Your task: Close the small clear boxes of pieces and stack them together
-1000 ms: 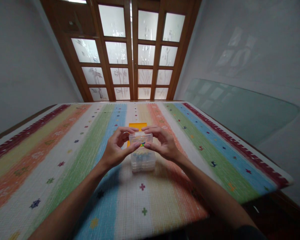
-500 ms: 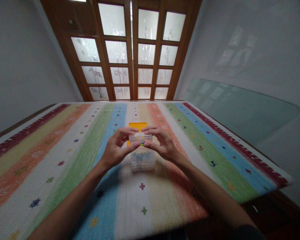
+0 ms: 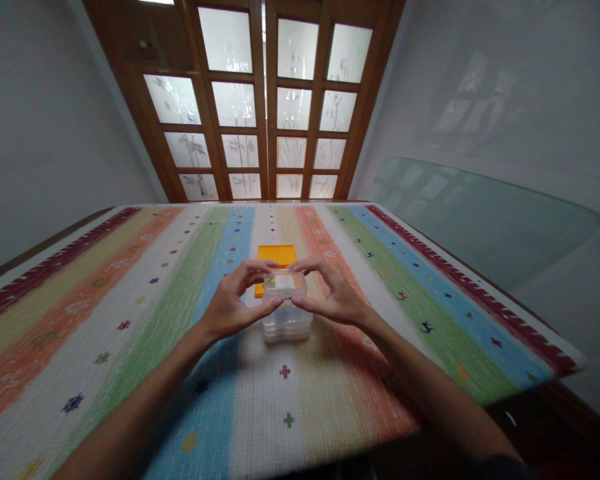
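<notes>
Between my two hands is a small clear plastic box (image 3: 281,285) with a whitish patch on its face. My left hand (image 3: 240,297) pinches its left side, thumb below and fingers along the top. From the other side my right hand (image 3: 333,290) grips it the same way. Directly below stand clear plastic boxes (image 3: 287,330), apparently stacked, on the tablecloth; their contents are blurred. A yellow-orange open case (image 3: 277,254) sits just behind the hands, its near part partly hidden by them.
A striped, patterned cloth (image 3: 180,293) covers the table. Its front edge runs close to my forearms. Wood-framed glass doors (image 3: 267,100) stand beyond the far end, and a pale glass panel (image 3: 475,213) is by the right wall.
The small clear box has tilted, and its pale face now shows. Both thumbs have moved slightly lower, and my right hand has shifted a little to the right.
</notes>
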{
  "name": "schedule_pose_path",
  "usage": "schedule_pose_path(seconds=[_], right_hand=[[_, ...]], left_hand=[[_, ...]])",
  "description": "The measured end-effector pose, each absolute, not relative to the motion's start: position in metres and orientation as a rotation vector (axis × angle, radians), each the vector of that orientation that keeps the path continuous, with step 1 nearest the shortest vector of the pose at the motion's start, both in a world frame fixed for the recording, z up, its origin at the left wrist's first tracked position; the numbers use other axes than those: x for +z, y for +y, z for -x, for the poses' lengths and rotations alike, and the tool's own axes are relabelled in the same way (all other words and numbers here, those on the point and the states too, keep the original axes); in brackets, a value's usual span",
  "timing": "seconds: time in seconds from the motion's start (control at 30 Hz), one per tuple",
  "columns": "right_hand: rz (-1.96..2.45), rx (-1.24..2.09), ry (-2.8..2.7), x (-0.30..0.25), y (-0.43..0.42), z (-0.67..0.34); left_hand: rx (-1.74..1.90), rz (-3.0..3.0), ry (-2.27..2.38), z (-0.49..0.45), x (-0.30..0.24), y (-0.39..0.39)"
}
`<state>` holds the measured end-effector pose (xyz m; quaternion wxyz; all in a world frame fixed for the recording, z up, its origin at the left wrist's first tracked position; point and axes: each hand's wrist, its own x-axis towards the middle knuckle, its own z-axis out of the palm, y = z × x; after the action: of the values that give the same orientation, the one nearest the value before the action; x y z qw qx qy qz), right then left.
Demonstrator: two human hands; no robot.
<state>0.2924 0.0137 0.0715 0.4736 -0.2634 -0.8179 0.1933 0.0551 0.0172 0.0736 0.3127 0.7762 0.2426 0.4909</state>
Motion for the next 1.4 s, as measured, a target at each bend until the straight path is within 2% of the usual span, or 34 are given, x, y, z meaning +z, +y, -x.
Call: schedule_pose_path(seconds=[0.23,0.7,0.9,1.13,1.4], right_hand=[[0.666,0.436,-2.141,0.059,0.006,-0.301],[0.718,0.547,-2.282,0.052,0.01,-0.304],[0.85,0.853,-2.143,0.038,0.01,-0.314],[0.871,1.188,-1.937,-0.001,0.0,-0.306],[0.906,1.206,-1.836,-0.013,0.001,-0.297]], left_hand=[[1.143,-2.343,0.804,-0.045,0.058,0.014],[0.96,-2.382,0.831,-0.044,0.05,0.016],[0.98,-2.224,0.845,-0.038,0.057,0.016],[1.294,-2.007,0.962,-0.019,0.046,0.059],[0.84,-1.898,1.144,-0.019,-0.004,0.116]])
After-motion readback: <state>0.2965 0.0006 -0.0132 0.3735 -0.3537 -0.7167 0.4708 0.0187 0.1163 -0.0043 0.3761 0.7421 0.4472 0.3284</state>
